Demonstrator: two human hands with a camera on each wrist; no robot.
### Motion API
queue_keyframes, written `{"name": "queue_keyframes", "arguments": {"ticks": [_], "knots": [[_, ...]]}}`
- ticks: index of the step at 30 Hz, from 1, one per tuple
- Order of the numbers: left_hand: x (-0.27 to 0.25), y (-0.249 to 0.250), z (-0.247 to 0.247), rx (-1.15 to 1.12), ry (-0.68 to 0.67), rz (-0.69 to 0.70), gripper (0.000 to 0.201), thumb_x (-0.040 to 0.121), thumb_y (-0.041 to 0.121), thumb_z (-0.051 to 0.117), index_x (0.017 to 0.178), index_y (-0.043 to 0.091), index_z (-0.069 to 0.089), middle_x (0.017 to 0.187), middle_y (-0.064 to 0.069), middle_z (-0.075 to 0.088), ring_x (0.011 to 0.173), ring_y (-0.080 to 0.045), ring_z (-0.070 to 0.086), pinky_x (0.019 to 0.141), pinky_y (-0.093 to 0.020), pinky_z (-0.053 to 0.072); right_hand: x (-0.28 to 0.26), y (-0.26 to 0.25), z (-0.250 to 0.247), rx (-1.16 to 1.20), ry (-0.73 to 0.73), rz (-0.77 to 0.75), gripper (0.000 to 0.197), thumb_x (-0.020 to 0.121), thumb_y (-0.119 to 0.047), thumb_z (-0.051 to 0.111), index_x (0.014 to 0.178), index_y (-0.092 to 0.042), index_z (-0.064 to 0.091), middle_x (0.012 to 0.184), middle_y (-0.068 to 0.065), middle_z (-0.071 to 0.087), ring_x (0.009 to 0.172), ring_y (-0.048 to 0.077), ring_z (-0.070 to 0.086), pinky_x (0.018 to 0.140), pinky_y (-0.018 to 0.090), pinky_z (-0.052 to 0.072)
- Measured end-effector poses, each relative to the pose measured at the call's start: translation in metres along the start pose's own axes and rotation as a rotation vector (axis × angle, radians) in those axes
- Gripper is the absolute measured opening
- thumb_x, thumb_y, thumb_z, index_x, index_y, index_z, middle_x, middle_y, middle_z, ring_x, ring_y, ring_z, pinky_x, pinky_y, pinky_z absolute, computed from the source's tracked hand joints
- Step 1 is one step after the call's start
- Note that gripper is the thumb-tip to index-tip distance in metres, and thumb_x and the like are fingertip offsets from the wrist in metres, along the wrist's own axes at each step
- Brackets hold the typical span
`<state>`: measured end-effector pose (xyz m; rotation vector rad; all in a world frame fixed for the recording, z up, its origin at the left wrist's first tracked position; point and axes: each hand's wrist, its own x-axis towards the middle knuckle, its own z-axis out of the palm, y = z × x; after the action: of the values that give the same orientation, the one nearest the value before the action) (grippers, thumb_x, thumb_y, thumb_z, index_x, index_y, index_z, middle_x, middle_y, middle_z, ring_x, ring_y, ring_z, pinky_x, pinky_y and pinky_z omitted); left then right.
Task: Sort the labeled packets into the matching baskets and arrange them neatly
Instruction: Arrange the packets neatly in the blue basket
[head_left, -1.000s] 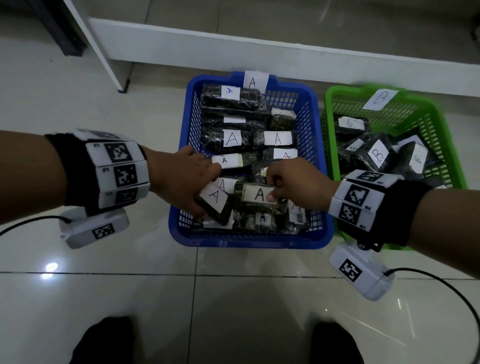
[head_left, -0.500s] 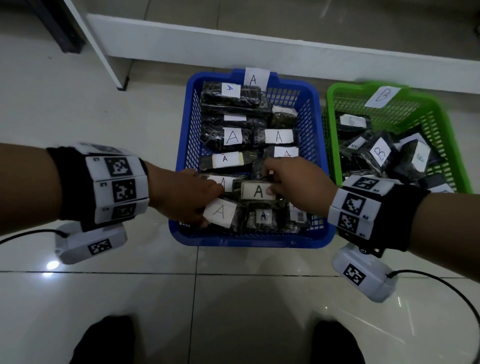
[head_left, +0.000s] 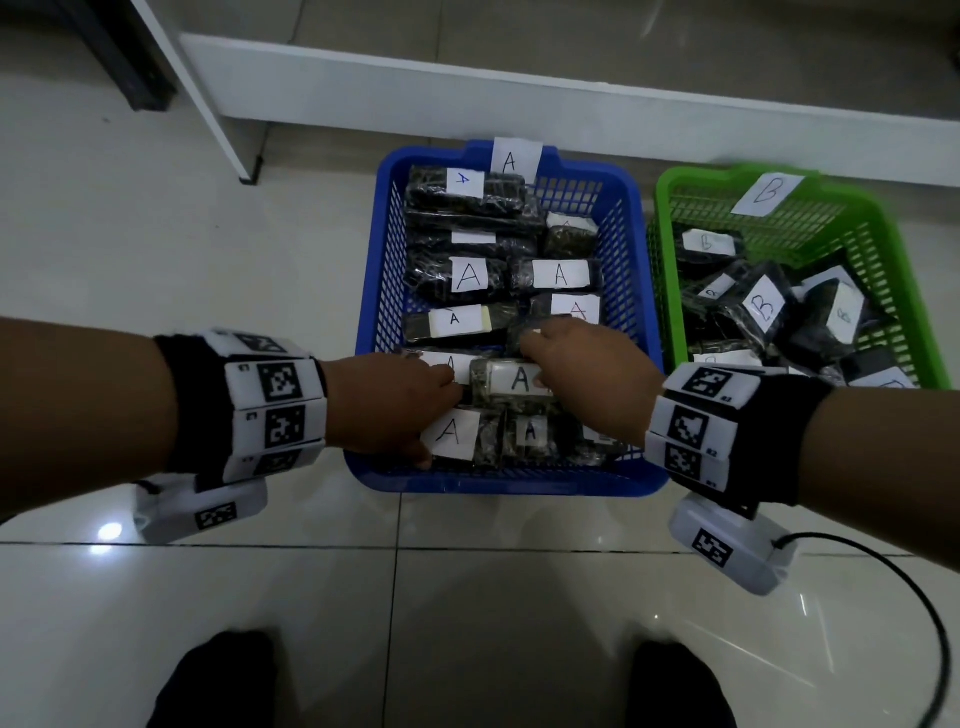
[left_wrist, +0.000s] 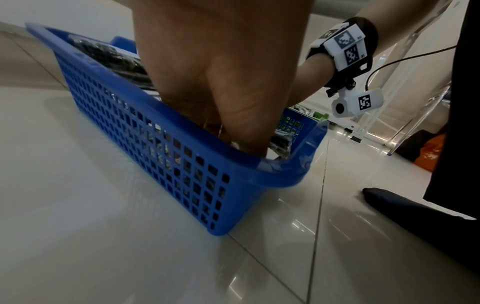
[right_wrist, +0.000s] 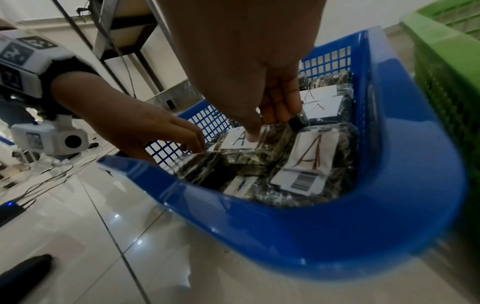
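The blue basket, tagged A, is packed with dark packets bearing white A labels. My left hand reaches into its near left corner with curled fingers and grips an A packet lying flat there. My right hand pinches another A packet in the row just behind, thumb on its label. The green basket, tagged B, holds a loose heap of B packets.
Both baskets stand side by side on a glossy tiled floor. A white ledge runs behind them, with a table leg at the back left. My shoes are near the bottom edge. A cable trails from my right wrist.
The left hand's packet was tilted up and now lies flat in the near left corner. The right hand has shifted its packet slightly back into the row.
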<state>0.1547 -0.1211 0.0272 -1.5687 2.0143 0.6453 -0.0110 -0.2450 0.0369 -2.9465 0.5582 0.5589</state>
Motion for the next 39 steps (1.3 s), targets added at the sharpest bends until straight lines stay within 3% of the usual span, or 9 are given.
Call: {"name": "queue_keyframes", "arguments": {"ticks": [2,5,8,12,21,26,29,33,39], "knots": [[-0.001,-0.002,0.003,-0.037,0.014,-0.002,0.07,0.082,0.059,0.057,0.132,0.016,0.035,0.127,-0.003,0.046,0.111,-0.021,0.051,0.09,-0.035,0.047,-0.003,-0.003,-0.001,-0.058,-0.014,-0.028,0.038,0.094,-0.027,0.05,0.129,-0.014,0.04,0.121,0.011,0.05,0.106,0.027,0.052,0.065,0.033,0.037],[0.0,-0.003,0.004,-0.086,0.007,-0.007,0.072,0.083,0.057,0.058,0.136,0.016,0.033,0.128,-0.003,0.047,0.112,-0.02,0.052,0.093,-0.034,0.047,-0.004,-0.006,0.002,-0.154,-0.086,-0.099,0.061,0.088,-0.046,0.057,0.134,-0.014,0.033,0.132,0.011,0.041,0.114,0.028,0.047,0.08,0.037,0.046],[0.0,-0.009,0.0,-0.12,-0.016,0.008,0.062,0.088,0.051,0.055,0.137,0.019,0.034,0.13,-0.001,0.047,0.113,-0.018,0.051,0.095,-0.034,0.046,-0.003,-0.007,0.01,-0.166,-0.061,-0.094,0.055,0.09,-0.034,0.055,0.135,-0.011,0.032,0.134,0.012,0.039,0.115,0.028,0.045,0.085,0.036,0.045],[0.001,-0.015,-0.006,-0.117,0.02,0.059,0.047,0.091,0.042,0.054,0.132,0.022,0.045,0.127,0.001,0.052,0.114,-0.017,0.052,0.094,-0.03,0.045,-0.006,-0.006,0.013,-0.104,-0.067,-0.039,0.056,0.09,-0.037,0.055,0.134,-0.012,0.034,0.132,0.012,0.04,0.115,0.027,0.043,0.081,0.036,0.047],[0.012,-0.001,-0.011,0.063,-0.008,0.054,0.043,0.091,0.042,0.055,0.125,0.015,0.055,0.115,-0.004,0.061,0.104,-0.022,0.061,0.088,-0.032,0.05,-0.007,-0.012,0.02,-0.106,-0.004,0.019,0.042,0.086,-0.026,0.061,0.122,-0.012,0.045,0.122,0.013,0.047,0.106,0.031,0.049,0.081,0.039,0.043],[0.006,-0.006,-0.012,-0.017,-0.004,0.049,0.044,0.087,0.049,0.057,0.118,0.018,0.057,0.11,-0.001,0.062,0.098,-0.017,0.06,0.084,-0.029,0.051,-0.006,-0.013,0.022,-0.088,0.023,0.057,0.045,0.086,-0.023,0.059,0.127,-0.012,0.041,0.123,0.013,0.046,0.11,0.031,0.047,0.086,0.04,0.04],[0.0,-0.023,-0.017,-0.003,0.169,0.075,0.042,0.086,0.056,0.052,0.106,0.021,0.061,0.101,0.004,0.064,0.087,-0.014,0.061,0.08,-0.026,0.05,-0.006,-0.008,0.021,-0.084,0.021,0.045,0.057,0.085,-0.033,0.06,0.132,-0.014,0.035,0.128,0.01,0.042,0.114,0.028,0.045,0.091,0.039,0.038],[0.007,-0.055,-0.028,0.003,0.59,0.003,0.035,0.086,0.039,0.053,0.11,0.013,0.057,0.105,-0.006,0.059,0.092,-0.022,0.056,0.082,-0.035,0.047,-0.009,-0.003,0.02,-0.087,0.066,0.012,0.061,0.079,-0.052,0.061,0.125,-0.014,0.044,0.119,0.008,0.048,0.105,0.027,0.05,0.086,0.038,0.04],[0.031,-0.09,-0.043,-0.059,0.763,-0.311,0.058,0.08,0.036,0.064,0.126,0.007,0.045,0.123,-0.017,0.046,0.11,-0.033,0.046,0.094,-0.045,0.038,-0.003,0.007,0.021,-0.019,0.332,-0.046,0.034,0.079,-0.04,0.066,0.101,-0.015,0.056,0.096,0.006,0.057,0.083,0.026,0.057,0.071,0.036,0.044]]}}
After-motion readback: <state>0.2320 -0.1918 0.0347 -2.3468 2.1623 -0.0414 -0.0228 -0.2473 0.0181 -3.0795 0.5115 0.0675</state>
